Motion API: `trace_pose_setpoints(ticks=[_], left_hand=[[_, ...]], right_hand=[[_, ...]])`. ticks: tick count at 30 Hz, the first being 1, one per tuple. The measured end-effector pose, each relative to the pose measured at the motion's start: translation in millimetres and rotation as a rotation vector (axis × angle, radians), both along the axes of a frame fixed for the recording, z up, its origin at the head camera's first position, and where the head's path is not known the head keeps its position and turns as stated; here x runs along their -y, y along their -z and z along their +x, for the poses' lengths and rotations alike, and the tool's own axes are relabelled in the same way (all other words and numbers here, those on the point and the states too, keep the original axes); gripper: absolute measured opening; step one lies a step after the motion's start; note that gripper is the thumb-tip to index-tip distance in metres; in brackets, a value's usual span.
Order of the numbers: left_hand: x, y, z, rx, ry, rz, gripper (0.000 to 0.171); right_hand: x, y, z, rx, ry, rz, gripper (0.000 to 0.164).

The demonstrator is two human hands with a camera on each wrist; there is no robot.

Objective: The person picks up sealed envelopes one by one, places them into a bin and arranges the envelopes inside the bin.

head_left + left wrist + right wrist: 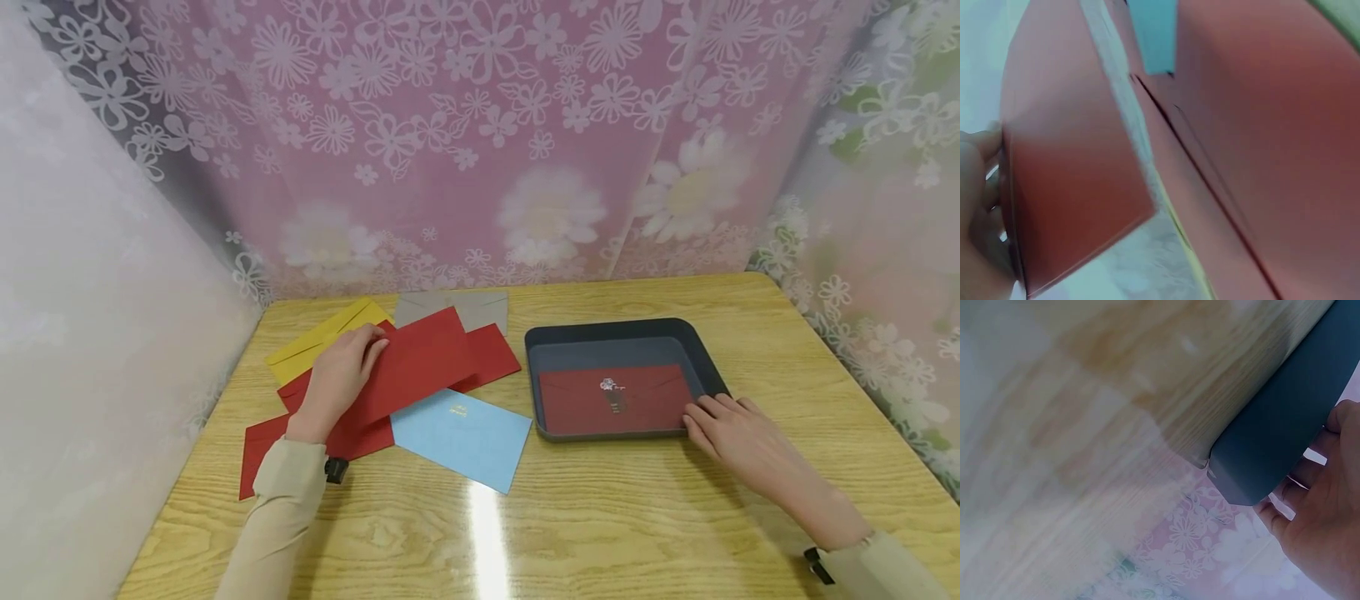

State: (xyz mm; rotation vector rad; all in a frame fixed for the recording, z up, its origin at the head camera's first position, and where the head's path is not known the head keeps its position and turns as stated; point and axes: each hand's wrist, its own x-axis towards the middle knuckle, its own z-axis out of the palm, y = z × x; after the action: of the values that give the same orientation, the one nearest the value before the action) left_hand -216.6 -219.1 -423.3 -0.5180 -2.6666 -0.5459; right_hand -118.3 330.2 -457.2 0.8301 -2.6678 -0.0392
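My left hand [339, 373] pinches a red envelope [423, 358] by its edge, raised at a tilt over a loose pile. In the left wrist view the fingers [982, 147] hold that envelope's border, with more red paper beside it. Around it lie a yellow envelope [318, 340], a grey envelope [480, 308], a light blue envelope [465, 437] and other red ones [495, 357]. My right hand [738, 437] grips the front right corner of a dark tray [607, 335], fingers over the rim. Inside the tray rests a dark red envelope [570, 400] with a printed design.
Everything lies on a wood-grain table [600, 517]. A pink floral curtain [450, 167] hangs along the back edge, with pale cloth on the left and a floral one on the right. Both wrists carry small black devices.
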Motion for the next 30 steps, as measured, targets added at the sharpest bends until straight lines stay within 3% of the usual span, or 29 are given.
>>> trace_pose_setpoints(ticks=[4, 8, 19, 30], left_hand=[[-15, -7.9, -2.8, -0.144, 0.035, -0.024, 0.021], [-31, -17.1, -8.1, -0.215, 0.065, -0.045, 0.021], [-87, -43.1, -24.0, -0.299, 0.165, -0.056, 0.018], [-169, -57.1, -27.7, -0.331, 0.297, -0.012, 0.019]], right_hand=[[0, 1.0, -0.3, 0.007, 0.010, 0.002, 0.022], [0, 0.5, -0.5, 0.026, 0.024, 0.008, 0.023], [-1, 3.2, -1.1, -0.014, 0.008, -0.001, 0.022], [-3, 3.3, 0.0, -0.068, -0.031, -0.008, 0.026]])
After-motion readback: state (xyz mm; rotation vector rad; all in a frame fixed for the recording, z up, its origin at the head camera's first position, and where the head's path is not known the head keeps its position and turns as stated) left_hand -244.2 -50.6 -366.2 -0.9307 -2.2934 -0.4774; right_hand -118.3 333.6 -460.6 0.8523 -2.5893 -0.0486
